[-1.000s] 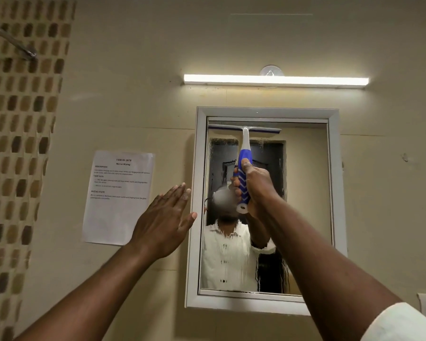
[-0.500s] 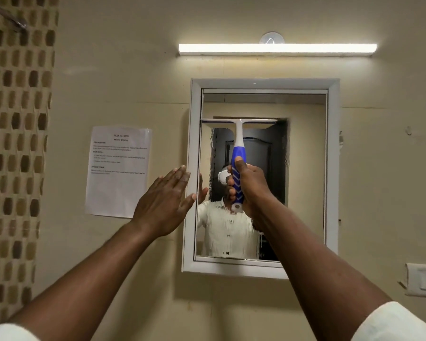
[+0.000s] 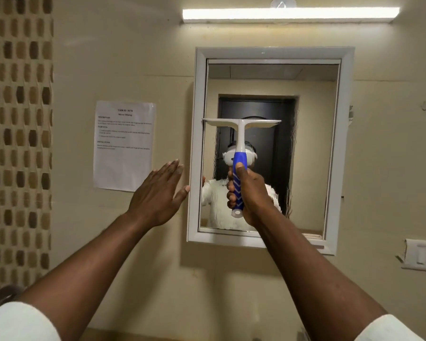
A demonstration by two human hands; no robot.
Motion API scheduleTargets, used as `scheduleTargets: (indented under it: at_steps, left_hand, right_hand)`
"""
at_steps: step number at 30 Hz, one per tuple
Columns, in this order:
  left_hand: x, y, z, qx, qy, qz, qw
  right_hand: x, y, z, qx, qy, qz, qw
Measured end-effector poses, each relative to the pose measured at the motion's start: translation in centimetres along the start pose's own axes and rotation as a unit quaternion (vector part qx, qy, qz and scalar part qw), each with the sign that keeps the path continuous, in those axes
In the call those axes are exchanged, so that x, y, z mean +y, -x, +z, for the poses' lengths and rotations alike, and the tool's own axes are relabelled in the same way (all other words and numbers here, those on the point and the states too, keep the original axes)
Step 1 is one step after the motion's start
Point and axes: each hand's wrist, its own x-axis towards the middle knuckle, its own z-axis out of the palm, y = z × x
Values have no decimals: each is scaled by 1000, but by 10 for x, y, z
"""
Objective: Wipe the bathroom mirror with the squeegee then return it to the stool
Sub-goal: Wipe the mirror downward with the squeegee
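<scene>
Holding the squeegee [image 3: 240, 153] upright, the right hand [image 3: 250, 195] has its fingers [image 3: 231, 187] wrapped tight around the blue part of the handle, with the thumb on top. The white blade bar is horizontal at the top of the tool and lies over the left half of the mirror [image 3: 312, 148], about at middle height; I cannot tell if it really touches the glass. At 9 o'clock from this hand, the left hand [image 3: 158, 195] is flat and empty, fingers straight and close together pointing up, the thumb spread toward the white frame of the mirror and very near its left edge. At 9 o'clock from the mirror a printed paper sheet [image 3: 124, 146] is on the beige wall. At 12 o'clock a long tube light [image 3: 290, 13] shines. At 4 o'clock from the mirror sits a switch plate [image 3: 422, 254]. Small-tile mosaic [image 3: 17, 143] covers the wall at far left.
</scene>
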Motion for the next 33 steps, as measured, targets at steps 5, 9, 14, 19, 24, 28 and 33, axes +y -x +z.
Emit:
scheduleTargets:
  at_steps: [5,9,14,19,24,28,33]
  left_hand:
    - [-3,15,9,-13,8,-1,1000]
    - [-3,24,15,-32,9,-7,999]
    - [-1,37,23,-52,5,-13,999]
    - [-1,52,33,-70,9,-16,997]
    - [-5,69,44,-88,14,-22,996]
    - [-9,82,51,-103,12,-26,994]
    - [-11,96,60,-117,15,-32,992]
  right_hand:
    - [22,14,-6,10,9,-7,1000]
    - [44,26,-10,25,23,-10,999]
    - [69,43,-16,26,31,4,999]
    - [93,62,-23,21,21,31,999]
    - [117,80,-30,32,20,50,998]
    - [134,92,-33,39,13,63,997]
    - [155,107,-34,45,6,77,996]
